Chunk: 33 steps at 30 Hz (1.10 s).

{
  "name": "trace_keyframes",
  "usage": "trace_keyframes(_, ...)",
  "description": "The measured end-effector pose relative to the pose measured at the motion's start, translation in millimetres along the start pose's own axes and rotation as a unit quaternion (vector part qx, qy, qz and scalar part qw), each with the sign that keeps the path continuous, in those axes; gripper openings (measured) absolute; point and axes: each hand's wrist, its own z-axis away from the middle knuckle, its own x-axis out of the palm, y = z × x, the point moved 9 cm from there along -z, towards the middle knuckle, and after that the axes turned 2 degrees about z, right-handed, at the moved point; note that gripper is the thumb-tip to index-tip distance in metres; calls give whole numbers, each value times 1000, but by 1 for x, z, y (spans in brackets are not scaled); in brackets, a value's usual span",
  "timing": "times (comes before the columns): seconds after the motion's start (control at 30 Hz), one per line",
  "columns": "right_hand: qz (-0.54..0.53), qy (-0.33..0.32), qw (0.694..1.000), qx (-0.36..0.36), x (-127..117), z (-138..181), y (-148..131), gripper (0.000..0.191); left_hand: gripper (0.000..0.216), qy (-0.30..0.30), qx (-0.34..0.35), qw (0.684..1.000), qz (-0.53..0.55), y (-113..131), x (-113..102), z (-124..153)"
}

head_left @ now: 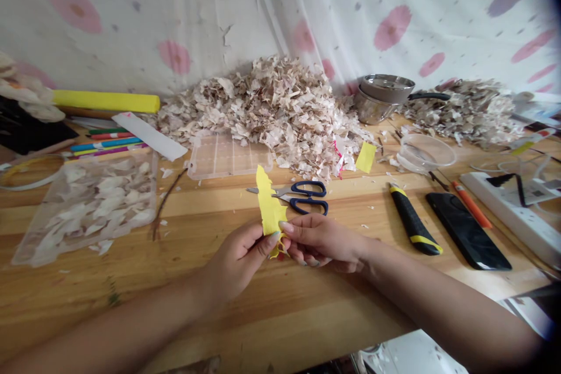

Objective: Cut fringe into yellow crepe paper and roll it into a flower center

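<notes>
Between my hands, above the table's near middle, a strip of yellow crepe paper [268, 204] stands upright with a ragged, notched right edge. My left hand [245, 248] pinches its lower left part between thumb and fingers. At the lower right edge, my right hand [313, 239] has thumb and forefinger closed on the same paper, where it looks curled. Just behind the strip lies a pair of scissors [309, 197] with dark blue handles, its blades partly hidden by the paper. A small yellow paper piece [365, 156] rests farther back to the right.
A large heap of pale dry flakes [280, 105] fills the back. At left are a flake-filled plastic tray [149, 187], coloured sticks [109, 143] and a yellow roll [109, 100]. To the right lie a utility knife [412, 219], a phone [467, 231] and a power strip [512, 210].
</notes>
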Motion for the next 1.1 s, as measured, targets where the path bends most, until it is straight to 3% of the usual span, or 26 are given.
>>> trace_keyframes(0.23, -5, 0, 1000, -16, -2, -5, 1, 38, 34, 14, -11, 1000, 0, -3, -2, 1)
trace_keyframes(0.47, 49, 69, 994, -64, -10, -6, -6, 46, 35, 4, -20, 999, 27, 0, 0, -1)
trace_keyframes(0.67, 126, 95, 977, -141, -13, -2, -19, 46, 36, 44, -70, 996, 38, -21, -8, 1)
trace_keyframes(0.93, 337, 177, 884, -273, -12, 16, -44, 32, 37, 59, -80, 995, 32, -20, -12, 1)
trace_keyframes(1.1, 466, 181, 787, -361, 3, 30, -56, 21, 38, 54, -89, 994, 35, -21, -10, 1)
